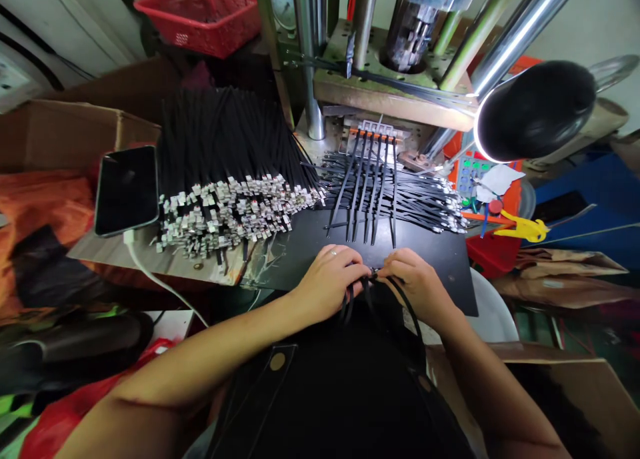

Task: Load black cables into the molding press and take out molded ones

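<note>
- Black board, bare between right hand and right edge
- Near edge: black straps pinched between fingertips of left hand and right hand
- Narrow gap toward laid-out straps, far
- Silver-ended pile crowding left side

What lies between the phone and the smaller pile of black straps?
In the head view, a larger, silver-tipped pile of black straps lies between them.
</note>
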Demonstrator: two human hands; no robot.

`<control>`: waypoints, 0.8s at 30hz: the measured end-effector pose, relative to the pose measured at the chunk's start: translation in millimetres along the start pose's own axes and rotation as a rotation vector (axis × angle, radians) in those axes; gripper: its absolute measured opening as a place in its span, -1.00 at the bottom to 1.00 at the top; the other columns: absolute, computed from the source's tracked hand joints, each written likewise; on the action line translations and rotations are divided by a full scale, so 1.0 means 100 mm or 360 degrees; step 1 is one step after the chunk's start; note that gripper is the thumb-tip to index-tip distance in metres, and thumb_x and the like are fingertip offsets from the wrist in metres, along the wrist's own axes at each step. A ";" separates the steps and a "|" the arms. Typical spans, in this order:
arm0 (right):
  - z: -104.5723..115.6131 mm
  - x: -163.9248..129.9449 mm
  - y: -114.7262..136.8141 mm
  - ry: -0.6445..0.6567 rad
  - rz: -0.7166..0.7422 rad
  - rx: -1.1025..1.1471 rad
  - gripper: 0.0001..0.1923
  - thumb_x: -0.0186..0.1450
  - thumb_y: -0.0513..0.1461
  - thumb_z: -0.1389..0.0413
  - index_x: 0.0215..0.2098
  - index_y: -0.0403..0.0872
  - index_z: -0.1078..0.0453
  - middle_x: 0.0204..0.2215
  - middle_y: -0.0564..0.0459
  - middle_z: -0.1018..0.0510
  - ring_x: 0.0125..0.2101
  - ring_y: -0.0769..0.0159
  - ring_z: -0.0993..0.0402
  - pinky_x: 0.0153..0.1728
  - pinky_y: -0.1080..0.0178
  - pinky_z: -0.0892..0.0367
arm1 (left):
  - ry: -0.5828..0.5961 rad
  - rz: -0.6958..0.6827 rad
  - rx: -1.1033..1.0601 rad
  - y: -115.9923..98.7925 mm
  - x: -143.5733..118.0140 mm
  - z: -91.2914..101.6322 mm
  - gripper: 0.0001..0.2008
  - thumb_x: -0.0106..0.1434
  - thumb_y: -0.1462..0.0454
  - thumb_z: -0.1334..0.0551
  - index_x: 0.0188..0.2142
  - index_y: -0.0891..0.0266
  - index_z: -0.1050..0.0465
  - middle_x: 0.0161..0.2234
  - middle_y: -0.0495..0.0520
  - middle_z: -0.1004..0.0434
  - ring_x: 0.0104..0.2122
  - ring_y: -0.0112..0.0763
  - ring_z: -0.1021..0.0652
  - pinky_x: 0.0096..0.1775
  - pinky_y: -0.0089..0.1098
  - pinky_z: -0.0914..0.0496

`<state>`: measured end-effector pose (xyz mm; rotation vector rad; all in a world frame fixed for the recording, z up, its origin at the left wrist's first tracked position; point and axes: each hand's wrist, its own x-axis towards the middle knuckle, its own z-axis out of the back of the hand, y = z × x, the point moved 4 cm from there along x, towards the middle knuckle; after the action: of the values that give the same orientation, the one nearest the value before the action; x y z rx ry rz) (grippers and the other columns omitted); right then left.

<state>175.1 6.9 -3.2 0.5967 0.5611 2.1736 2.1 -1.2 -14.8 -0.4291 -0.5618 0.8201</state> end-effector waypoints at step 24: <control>-0.08 0.12 0.02 0.0234 0.0205 -0.0050 -0.84 0.29 -0.35 -0.12 -0.16 -0.11 -0.44 -0.31 -0.04 -0.45 -0.29 0.22 -0.31 -0.26 0.19 -0.28 | -0.0167 0.0295 0.0224 0.29 -0.54 0.20 -0.83 0.27 0.24 -0.33 -0.13 0.15 -0.51 -0.25 0.03 -0.55 -0.15 -0.28 -0.48 0.01 -0.15 -0.19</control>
<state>162.7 14.3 -5.5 0.4701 0.5788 2.3571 -56.5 -22.9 -31.8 -0.3128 -0.5628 1.0578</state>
